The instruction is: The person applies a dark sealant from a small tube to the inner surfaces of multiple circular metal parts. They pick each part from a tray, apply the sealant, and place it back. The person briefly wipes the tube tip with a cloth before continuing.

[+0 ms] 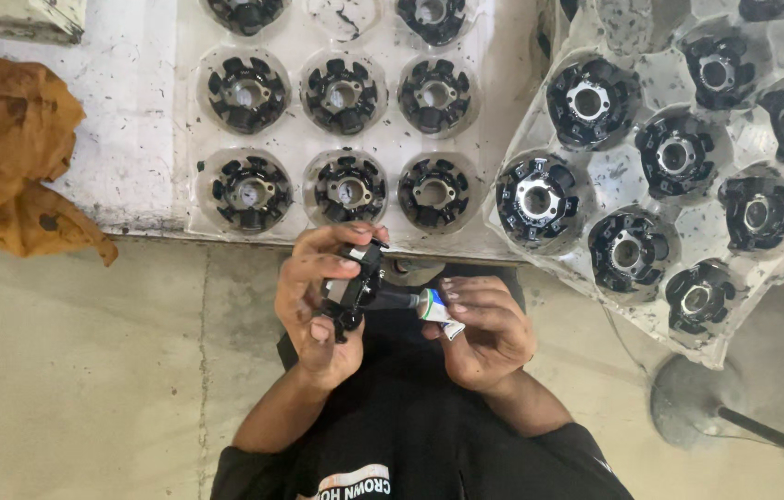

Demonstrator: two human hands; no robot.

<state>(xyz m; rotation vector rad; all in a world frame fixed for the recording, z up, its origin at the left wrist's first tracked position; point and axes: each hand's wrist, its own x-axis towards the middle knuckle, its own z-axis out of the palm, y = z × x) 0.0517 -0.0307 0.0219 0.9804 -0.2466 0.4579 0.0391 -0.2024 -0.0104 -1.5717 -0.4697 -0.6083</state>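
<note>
Bare concrete floor below, a rigid, heavy-looking black stator (pixel 352 289) is gripped by its rim in the left hand (pixel 316 306), while a soft squeezable tube (pixel 429 304) is pinched in the right hand (pixel 484 333).

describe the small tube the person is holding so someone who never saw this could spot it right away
Start at the white moulded tray of round black wound parts on the bench, then drop to the two hands below its front edge. The small white squeeze tube sits in the right hand, its dark nozzle aimed at the black round part in the left hand. It is the only slim white item there.
</note>
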